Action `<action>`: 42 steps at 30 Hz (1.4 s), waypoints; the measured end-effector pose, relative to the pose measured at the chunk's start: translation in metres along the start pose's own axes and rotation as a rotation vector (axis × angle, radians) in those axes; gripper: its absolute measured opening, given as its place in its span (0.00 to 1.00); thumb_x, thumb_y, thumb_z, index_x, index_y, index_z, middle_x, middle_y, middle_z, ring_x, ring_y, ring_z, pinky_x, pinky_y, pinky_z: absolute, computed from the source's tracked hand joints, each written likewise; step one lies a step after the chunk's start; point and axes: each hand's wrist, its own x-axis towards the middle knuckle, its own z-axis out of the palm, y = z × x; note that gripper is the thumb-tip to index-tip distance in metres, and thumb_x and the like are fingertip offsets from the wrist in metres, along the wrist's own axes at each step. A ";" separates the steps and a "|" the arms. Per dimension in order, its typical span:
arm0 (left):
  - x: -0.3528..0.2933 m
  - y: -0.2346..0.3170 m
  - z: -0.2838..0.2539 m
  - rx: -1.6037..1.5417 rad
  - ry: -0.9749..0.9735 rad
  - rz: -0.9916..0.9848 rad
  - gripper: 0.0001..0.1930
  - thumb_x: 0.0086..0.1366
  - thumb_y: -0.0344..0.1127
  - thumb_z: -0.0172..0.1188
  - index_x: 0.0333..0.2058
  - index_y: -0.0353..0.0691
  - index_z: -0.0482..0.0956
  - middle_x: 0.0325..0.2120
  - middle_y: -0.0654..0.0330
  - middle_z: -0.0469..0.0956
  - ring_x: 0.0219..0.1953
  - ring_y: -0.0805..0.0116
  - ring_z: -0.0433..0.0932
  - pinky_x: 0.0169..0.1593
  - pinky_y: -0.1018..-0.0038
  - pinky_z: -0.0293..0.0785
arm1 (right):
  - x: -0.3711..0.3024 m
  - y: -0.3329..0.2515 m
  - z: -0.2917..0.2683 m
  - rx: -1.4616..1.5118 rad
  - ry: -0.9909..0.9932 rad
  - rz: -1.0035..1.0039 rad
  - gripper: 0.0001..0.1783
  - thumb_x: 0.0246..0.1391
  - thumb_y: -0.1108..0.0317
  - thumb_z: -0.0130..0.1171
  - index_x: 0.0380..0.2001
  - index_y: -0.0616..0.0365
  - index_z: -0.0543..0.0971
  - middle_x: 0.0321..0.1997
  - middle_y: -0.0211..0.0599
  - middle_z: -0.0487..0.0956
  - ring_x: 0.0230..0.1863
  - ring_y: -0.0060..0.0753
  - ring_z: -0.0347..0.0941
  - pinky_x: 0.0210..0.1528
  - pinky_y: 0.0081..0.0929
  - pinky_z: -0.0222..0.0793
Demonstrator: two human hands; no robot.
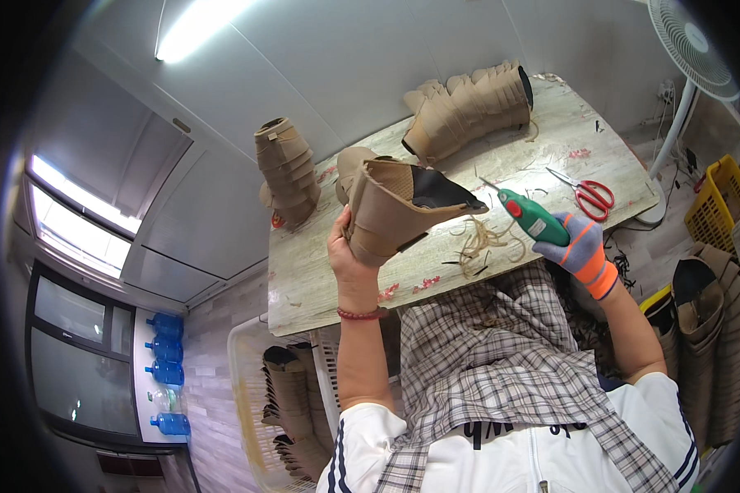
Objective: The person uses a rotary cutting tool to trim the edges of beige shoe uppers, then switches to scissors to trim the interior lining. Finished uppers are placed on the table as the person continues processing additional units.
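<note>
My left hand, bare with a red bead bracelet at the wrist, grips a tan shoe upper with a black lining, raised above the table. My right hand, in a grey and orange glove, is closed round a green handheld tool with red parts and a thin metal tip. That tip points toward the upper's open edge but stays apart from it. Beneath the tool, tan trimmed strips lie on the worn table. Red-handled scissors rest open near my right hand.
Nested stacks of tan uppers stand at the table's left and lie at its back. A white basket of uppers is below left. A fan, a yellow crate and more uppers stand right.
</note>
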 end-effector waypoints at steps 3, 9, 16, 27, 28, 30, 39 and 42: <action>0.003 0.002 -0.009 0.047 0.214 0.064 0.19 0.70 0.35 0.42 0.54 0.33 0.72 0.52 0.49 0.75 0.54 0.52 0.75 0.60 0.54 0.68 | -0.006 0.004 0.000 -0.095 -0.017 -0.090 0.28 0.28 0.50 0.78 0.31 0.58 0.83 0.22 0.43 0.79 0.23 0.46 0.75 0.27 0.35 0.71; 0.004 0.001 -0.019 0.083 0.251 0.049 0.18 0.70 0.35 0.43 0.52 0.32 0.72 0.53 0.49 0.75 0.55 0.52 0.74 0.60 0.54 0.69 | -0.003 -0.005 -0.001 -0.185 -0.080 -0.177 0.28 0.28 0.47 0.78 0.30 0.56 0.83 0.21 0.39 0.78 0.22 0.45 0.74 0.27 0.35 0.71; 0.005 -0.016 -0.011 0.168 0.488 0.143 0.16 0.69 0.32 0.44 0.51 0.31 0.73 0.51 0.49 0.76 0.53 0.53 0.75 0.59 0.55 0.70 | -0.001 -0.012 0.003 -0.122 -0.099 -0.163 0.28 0.28 0.46 0.77 0.30 0.54 0.83 0.21 0.37 0.79 0.22 0.44 0.74 0.27 0.34 0.71; 0.006 -0.025 -0.010 0.066 0.310 0.013 0.18 0.70 0.35 0.46 0.53 0.32 0.72 0.51 0.49 0.76 0.53 0.52 0.75 0.59 0.54 0.69 | 0.005 -0.025 0.003 -0.139 -0.122 -0.188 0.27 0.29 0.46 0.76 0.31 0.52 0.83 0.20 0.36 0.78 0.21 0.44 0.74 0.27 0.34 0.71; 0.006 -0.030 -0.004 0.073 0.311 0.021 0.18 0.70 0.35 0.46 0.53 0.33 0.72 0.51 0.49 0.76 0.54 0.52 0.75 0.59 0.55 0.69 | 0.005 -0.027 0.003 -0.123 -0.145 -0.166 0.26 0.30 0.47 0.76 0.31 0.52 0.83 0.20 0.36 0.78 0.21 0.44 0.74 0.27 0.34 0.71; 0.002 -0.039 0.009 0.111 0.257 0.047 0.18 0.70 0.36 0.46 0.54 0.33 0.72 0.52 0.50 0.76 0.54 0.53 0.75 0.59 0.56 0.70 | 0.002 -0.027 0.008 -0.066 -0.103 -0.170 0.26 0.30 0.48 0.77 0.30 0.54 0.83 0.20 0.37 0.78 0.21 0.44 0.75 0.27 0.34 0.71; -0.019 -0.066 0.058 0.607 0.128 0.323 0.18 0.70 0.35 0.52 0.55 0.32 0.71 0.51 0.56 0.76 0.52 0.64 0.76 0.54 0.67 0.74 | -0.010 -0.045 0.016 0.332 -0.144 0.142 0.28 0.35 0.55 0.77 0.37 0.62 0.82 0.28 0.40 0.83 0.27 0.26 0.79 0.32 0.24 0.74; -0.016 -0.067 0.069 0.877 0.075 0.438 0.17 0.68 0.32 0.56 0.53 0.31 0.73 0.48 0.58 0.77 0.48 0.68 0.77 0.51 0.71 0.74 | -0.013 -0.042 0.023 0.487 -0.133 0.284 0.28 0.39 0.57 0.77 0.40 0.64 0.80 0.28 0.34 0.82 0.27 0.18 0.75 0.31 0.22 0.73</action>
